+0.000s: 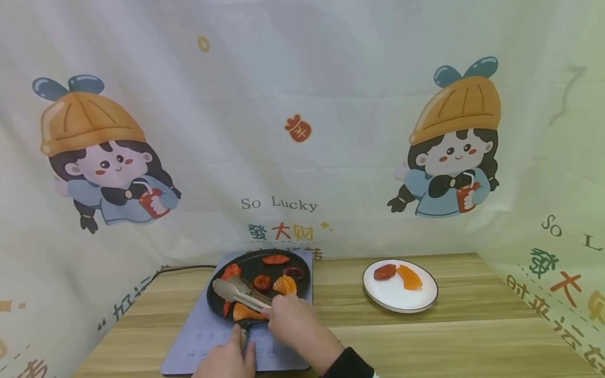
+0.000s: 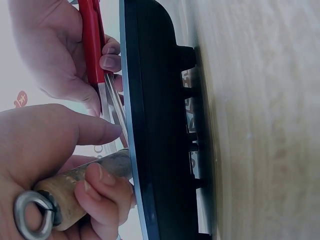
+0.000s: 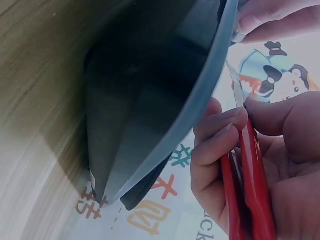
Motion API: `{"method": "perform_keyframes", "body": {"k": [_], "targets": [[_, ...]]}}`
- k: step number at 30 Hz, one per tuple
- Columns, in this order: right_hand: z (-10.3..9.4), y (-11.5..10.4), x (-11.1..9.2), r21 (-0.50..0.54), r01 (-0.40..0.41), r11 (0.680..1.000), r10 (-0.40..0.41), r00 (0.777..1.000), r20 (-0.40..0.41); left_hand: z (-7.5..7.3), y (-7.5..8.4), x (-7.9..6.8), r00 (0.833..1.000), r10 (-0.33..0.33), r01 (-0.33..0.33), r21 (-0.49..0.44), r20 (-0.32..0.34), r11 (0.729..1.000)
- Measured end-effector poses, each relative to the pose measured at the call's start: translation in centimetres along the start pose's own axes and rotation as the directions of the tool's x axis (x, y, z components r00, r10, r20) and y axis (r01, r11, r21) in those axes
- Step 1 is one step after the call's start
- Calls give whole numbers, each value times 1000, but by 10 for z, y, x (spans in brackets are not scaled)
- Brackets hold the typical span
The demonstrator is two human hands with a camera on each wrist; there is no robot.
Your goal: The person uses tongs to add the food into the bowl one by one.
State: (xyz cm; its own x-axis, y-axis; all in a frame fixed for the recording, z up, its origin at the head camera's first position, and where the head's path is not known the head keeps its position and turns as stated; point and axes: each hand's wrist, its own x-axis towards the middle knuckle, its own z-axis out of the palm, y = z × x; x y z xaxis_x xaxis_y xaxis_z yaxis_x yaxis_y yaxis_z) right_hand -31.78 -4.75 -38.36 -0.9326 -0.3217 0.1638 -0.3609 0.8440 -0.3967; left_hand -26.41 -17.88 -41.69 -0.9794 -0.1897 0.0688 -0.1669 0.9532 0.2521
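Note:
My left hand [image 1: 229, 357] grips the wooden handle [image 2: 75, 195] of a black frying pan [image 1: 248, 266]; a metal ring hangs at the handle's end. My right hand [image 1: 295, 321] holds metal tongs [image 1: 242, 292] by their red handles [image 3: 250, 175]. Low over the left part of the pan, the tongs' scalloped ends lie among the food. Around them are an orange piece [image 1: 246, 313], a ridged orange wedge [image 1: 285, 284], a round red piece [image 1: 261, 282], a dark red curved piece [image 1: 294, 271] and other red pieces [image 1: 275, 259].
Under the pan is a pale flat induction cooker [image 1: 189, 341], its black cord [image 1: 184, 268] running left. To the right, a white dark-rimmed plate [image 1: 392, 300] bears a red piece [image 1: 385, 272] and an orange piece [image 1: 409, 278]. A printed curtain [image 1: 350, 157] hangs behind the wooden table [image 1: 472, 346].

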Motion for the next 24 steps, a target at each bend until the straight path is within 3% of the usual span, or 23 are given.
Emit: {"method": "perform_keyframes", "body": {"k": [10, 17, 24], "targets": [[-10, 11, 1, 73, -11, 997, 16, 998, -66, 3, 1, 0, 1000, 0, 0, -2, -4, 1000], [-51, 33, -4, 203, -48, 978, 72, 991, -113, 4, 1, 1, 999, -4, 4, 6, 34, 1000], [-93, 59, -24, 160, -71, 985, 93, 986, -137, 6, -1, 4, 999, -5, 5, 11, 45, 1000]]}}
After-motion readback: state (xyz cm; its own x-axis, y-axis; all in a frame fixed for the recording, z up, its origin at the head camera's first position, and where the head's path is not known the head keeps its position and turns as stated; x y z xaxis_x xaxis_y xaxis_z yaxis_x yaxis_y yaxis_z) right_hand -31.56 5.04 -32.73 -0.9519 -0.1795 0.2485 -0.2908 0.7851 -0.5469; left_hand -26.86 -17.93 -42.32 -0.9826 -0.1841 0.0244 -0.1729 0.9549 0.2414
